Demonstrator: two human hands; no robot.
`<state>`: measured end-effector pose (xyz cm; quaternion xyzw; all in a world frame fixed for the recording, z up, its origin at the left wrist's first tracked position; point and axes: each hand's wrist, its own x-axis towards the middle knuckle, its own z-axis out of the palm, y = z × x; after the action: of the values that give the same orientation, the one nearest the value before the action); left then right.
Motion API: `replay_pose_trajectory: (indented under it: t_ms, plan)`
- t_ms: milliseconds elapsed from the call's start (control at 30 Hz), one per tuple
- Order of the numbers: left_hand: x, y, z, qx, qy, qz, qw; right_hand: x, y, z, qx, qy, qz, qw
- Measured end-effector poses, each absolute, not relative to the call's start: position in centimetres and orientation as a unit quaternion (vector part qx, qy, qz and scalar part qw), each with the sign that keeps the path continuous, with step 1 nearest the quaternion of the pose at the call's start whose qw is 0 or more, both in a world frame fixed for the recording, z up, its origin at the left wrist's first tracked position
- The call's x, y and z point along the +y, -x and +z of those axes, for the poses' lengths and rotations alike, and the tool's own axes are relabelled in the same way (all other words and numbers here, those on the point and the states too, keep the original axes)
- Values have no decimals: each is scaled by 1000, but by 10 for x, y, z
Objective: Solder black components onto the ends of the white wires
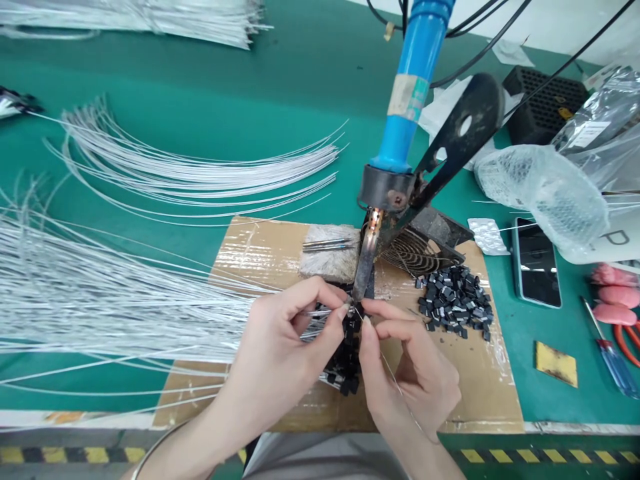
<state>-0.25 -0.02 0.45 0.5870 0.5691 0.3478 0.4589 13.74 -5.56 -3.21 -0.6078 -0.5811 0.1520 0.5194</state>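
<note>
A blue-handled soldering iron (410, 87) hangs in a black metal stand, its tip pointing down between my hands. My left hand (293, 333) pinches a small part at the end of a white wire, right beside the tip. My right hand (405, 363) pinches a thin solder wire (400, 393) that trails down over the wrist. Below the tip lies a heap of black connectors (350, 363) joined to white wires, partly hidden by my hands. A loose pile of small black parts (455, 303) sits on the cardboard (480, 393) to the right.
White wires (125, 293) spread across the left, with another bundle (210, 173) behind. A pale block (327, 253) bears metal tips. A round fan grille (417, 250) stands behind the pile. At right are a phone (537, 263), yellow sponge (556, 364), screwdriver (617, 367) and plastic bags (543, 193).
</note>
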Motion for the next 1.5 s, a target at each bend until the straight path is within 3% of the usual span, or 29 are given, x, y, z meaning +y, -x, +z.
replay_pose_trajectory:
  t_ms: [1500]
  plan:
    - [-1, 6, 1, 572, -575, 338, 476, -53, -138, -34, -595, 584, 147, 532]
